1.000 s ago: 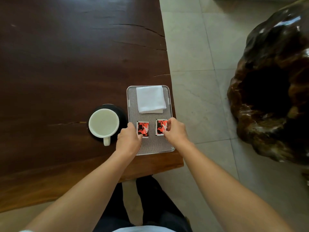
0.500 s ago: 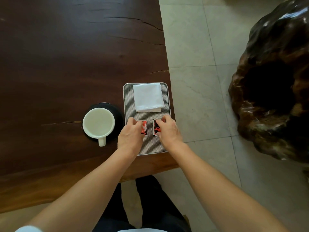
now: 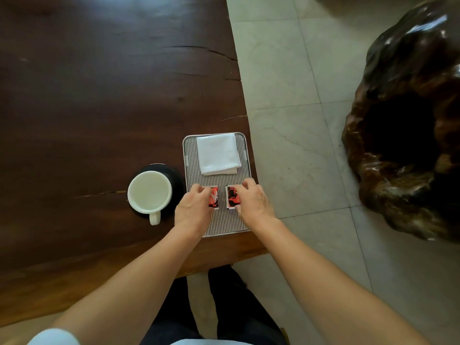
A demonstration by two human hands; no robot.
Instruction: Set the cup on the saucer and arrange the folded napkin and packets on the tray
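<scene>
Partly hidden: left hand [image 3: 193,212] fingers grasp left packet [image 3: 214,197]; right hand [image 3: 252,202], right packet [image 3: 232,196].

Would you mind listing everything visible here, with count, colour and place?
table: one, dark brown wood, left.
saucer: one, black, left of tray.
cup: one, white, on saucer, handle toward the person.
tray: one, silver ribbed, table's right edge.
napkin: one, white, folded, tray's far end.
packets: two, red-black, side by side mid-tray.
carved stump: one, dark glossy, right on the floor.
floor: pale tiles.
left hand: on left packet.
right hand: on right packet.
</scene>
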